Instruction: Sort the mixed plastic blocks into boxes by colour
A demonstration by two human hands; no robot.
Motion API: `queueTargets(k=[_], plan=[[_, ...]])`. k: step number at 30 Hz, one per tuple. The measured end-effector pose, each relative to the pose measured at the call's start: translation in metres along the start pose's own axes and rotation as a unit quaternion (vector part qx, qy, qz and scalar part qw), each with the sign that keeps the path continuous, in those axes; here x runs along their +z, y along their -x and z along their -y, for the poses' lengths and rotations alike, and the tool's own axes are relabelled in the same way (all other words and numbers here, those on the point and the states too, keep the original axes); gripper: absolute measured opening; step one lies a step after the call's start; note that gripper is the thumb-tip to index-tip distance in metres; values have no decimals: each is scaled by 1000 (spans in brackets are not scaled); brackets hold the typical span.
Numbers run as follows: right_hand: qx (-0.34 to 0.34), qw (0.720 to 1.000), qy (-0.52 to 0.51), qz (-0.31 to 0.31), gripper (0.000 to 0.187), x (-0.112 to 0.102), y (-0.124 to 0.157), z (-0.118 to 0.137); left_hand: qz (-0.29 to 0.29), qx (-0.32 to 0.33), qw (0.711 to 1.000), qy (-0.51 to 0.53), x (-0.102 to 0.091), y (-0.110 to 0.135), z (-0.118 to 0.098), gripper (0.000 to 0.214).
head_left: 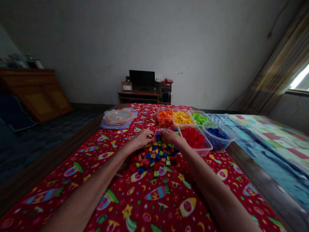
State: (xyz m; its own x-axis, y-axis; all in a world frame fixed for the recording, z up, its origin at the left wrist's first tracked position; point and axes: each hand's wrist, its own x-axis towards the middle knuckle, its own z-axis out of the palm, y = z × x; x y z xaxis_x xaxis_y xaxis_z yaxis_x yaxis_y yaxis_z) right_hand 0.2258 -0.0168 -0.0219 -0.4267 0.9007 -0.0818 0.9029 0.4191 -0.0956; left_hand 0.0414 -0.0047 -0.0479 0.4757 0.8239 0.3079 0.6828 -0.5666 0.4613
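A heap of small mixed-colour bricks (154,156) lies on the red rocket-print cloth (149,199) in front of me. My left hand (142,138) rests at the heap's far left edge, fingers curled down onto the bricks. My right hand (171,136) sits at the far right edge, fingers also bent down among the pieces. What, if anything, either hand pinches is too small to see. Both forearms reach in from the bottom of the view.
Clear tubs stand behind the heap: orange bricks (165,116), yellow (182,118), green (199,118), red (194,138), and a round tub of blue (218,134). Stacked lids (119,117) lie at the back left. A patterned mat (270,141) lies to the right.
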Motion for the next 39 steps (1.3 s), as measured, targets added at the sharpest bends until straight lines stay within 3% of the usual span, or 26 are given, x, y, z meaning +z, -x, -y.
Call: queueTargets(k=[10,19,27,34,39], plan=[[-4,999,7,-47,35,9,1,0,-7,-16,1000,8,0,2,-7,23],[24,995,-40,-92,26,-4,6,-6,-8,-16,1000,1,-3,3,-11,22],[55,990,-91,-89,25,-9,4,-5,-2,-22,1000,-3,-4,4,-13,23],[57,982,-174,-50,26,-12,8,-8,6,-34,999,8,-5,5,-16,24],[8,989,-143,-37,19,-11,9,-11,17,-35,999,36,-2,4,-15,25]])
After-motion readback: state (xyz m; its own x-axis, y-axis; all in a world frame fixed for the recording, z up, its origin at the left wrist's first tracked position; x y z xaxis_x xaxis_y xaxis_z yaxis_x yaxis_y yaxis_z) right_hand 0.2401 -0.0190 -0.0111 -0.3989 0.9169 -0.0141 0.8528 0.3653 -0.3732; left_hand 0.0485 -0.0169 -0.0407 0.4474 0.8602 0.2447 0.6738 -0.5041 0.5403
